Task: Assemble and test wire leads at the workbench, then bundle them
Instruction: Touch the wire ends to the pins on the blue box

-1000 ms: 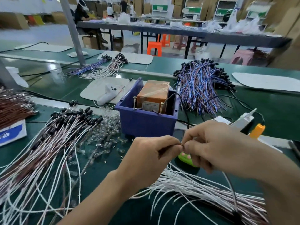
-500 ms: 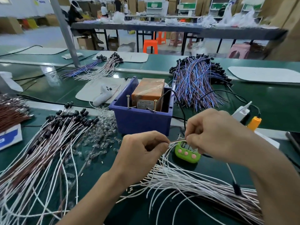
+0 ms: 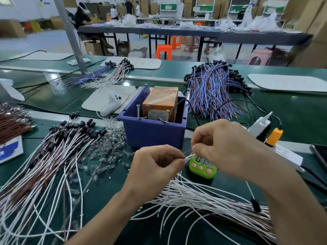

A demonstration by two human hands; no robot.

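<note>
Whereas the white wire ends (image 3: pixel 188 157) were hidden between pressed fingertips a second ago, they are now seen spanning a small gap just above the green timer (image 3: pixel 203 168), pinched on one side by the left hand (image 3: pixel 155 167) and on the other by the right hand (image 3: pixel 224 147), both with fingers curled tight. A join is judged to be just made or being drawn snug. With loose leads (image 3: pixel 203 197) heaped on the counter (image 3: pixel 99 188) below, testing and bundling appear far off.
</note>
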